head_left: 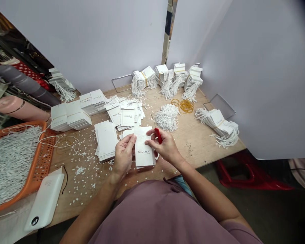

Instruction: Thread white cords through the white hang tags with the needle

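Note:
My left hand (123, 154) pinches the left edge of a small stack of white hang tags (144, 149) printed "SHUI.B.Y", held just above the wooden table (200, 142). My right hand (165, 146) is closed on a red-handled tool (158, 135) whose thin metal tip points up and away, and its fingertips touch the tags' upper right corner. A loose heap of white strings (167, 117) lies just beyond my right hand.
Stacks of white tags (71, 116) and loose tags (124, 113) lie at left and centre. Strung bundles (173, 78) sit at the back, more (222, 126) at right. Yellow rubber bands (185, 106), an orange basket of strings (17, 159), a white power bank (45, 200), scattered paper dots.

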Demonstrator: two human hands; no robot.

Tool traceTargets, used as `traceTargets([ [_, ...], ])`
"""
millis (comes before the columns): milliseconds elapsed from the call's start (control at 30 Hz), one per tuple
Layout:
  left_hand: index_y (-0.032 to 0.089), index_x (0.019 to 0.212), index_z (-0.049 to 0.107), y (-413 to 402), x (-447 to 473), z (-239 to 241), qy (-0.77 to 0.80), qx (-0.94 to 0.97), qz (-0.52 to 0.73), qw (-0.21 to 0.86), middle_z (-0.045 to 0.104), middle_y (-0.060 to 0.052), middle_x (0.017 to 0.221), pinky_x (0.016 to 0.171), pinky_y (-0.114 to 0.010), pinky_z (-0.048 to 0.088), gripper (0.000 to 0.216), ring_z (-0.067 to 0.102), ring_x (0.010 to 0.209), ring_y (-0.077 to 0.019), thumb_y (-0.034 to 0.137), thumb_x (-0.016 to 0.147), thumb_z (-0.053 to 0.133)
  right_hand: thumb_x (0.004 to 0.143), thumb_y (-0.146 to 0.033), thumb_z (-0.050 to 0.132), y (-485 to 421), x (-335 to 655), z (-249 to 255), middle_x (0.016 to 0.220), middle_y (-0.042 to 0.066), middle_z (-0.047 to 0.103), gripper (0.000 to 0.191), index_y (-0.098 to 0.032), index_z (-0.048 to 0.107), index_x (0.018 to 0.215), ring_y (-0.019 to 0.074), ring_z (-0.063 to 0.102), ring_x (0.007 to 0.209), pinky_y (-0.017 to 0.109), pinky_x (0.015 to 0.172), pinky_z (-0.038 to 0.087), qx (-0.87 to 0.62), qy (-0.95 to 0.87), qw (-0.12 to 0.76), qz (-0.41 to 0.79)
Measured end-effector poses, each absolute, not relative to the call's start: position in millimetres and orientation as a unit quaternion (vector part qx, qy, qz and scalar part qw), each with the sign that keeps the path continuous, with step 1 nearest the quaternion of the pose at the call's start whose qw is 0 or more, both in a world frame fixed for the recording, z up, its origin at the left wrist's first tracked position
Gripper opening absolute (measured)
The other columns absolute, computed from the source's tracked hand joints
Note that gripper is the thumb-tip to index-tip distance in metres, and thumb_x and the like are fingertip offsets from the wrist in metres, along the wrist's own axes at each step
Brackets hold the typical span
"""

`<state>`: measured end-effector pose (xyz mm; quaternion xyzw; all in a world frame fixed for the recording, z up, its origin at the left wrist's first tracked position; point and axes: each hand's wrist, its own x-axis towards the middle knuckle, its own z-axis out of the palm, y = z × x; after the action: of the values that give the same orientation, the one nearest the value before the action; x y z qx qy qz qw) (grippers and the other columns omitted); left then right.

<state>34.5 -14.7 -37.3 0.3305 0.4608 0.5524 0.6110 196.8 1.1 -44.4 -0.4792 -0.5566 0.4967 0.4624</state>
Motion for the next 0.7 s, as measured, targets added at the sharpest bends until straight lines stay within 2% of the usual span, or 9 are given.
traceTargets([
  [133,0.015,0.096,0.073,-14,33,-32,0.485,0.327,0.539,0.606,0.076,-0.005,0.083,0.060,-0.024,0.055,0.034,0.071,0.069,-0.0164,0.042,0.076,0.080,0.076,-0.026,0.075,3,202,-46,0.067,-0.007,0.050,0.023,-0.020,0.064,0.095,0.0070,0.041,0.049,0.022,0.045,0.041,-0.485,-0.547,0.473,0.492],
  [233,0.015,0.095,0.075,-12,35,-32,0.474,0.336,0.527,0.620,0.076,-0.006,0.084,0.060,-0.024,0.054,0.033,0.070,0.070,-0.0166,0.044,0.080,0.077,0.076,-0.026,0.075,2,204,-47,0.068,-0.006,0.052,0.023,-0.020,0.065,0.096,0.0072,0.043,0.051,0.022,0.046,0.043,-0.476,-0.560,0.461,0.497],
  [400,0.014,0.080,0.076,-5,34,-36,0.473,0.331,0.547,0.606,0.073,-0.003,0.074,0.062,-0.025,0.052,0.026,0.065,0.067,-0.0154,0.040,0.077,0.080,0.076,-0.027,0.076,-6,213,-46,0.074,-0.004,0.053,0.025,-0.019,0.066,0.097,0.0066,0.046,0.051,0.020,0.041,0.044,-0.456,-0.552,0.438,0.544],
  [600,0.015,0.068,0.071,-4,25,-43,0.490,0.372,0.546,0.569,0.064,0.001,0.065,0.058,-0.023,0.046,0.027,0.055,0.060,-0.0116,0.038,0.079,0.078,0.072,-0.033,0.082,-14,227,-36,0.067,-0.007,0.050,0.034,-0.019,0.067,0.099,0.0066,0.045,0.045,0.024,0.037,0.052,-0.447,-0.472,0.441,0.618],
  [700,0.015,0.069,0.072,-8,29,-43,0.488,0.382,0.530,0.579,0.064,0.001,0.065,0.058,-0.023,0.046,0.027,0.055,0.060,-0.0117,0.039,0.081,0.076,0.073,-0.033,0.080,-12,218,-37,0.068,-0.007,0.050,0.031,-0.019,0.066,0.098,0.0065,0.046,0.045,0.023,0.036,0.050,-0.449,-0.491,0.439,0.603],
])
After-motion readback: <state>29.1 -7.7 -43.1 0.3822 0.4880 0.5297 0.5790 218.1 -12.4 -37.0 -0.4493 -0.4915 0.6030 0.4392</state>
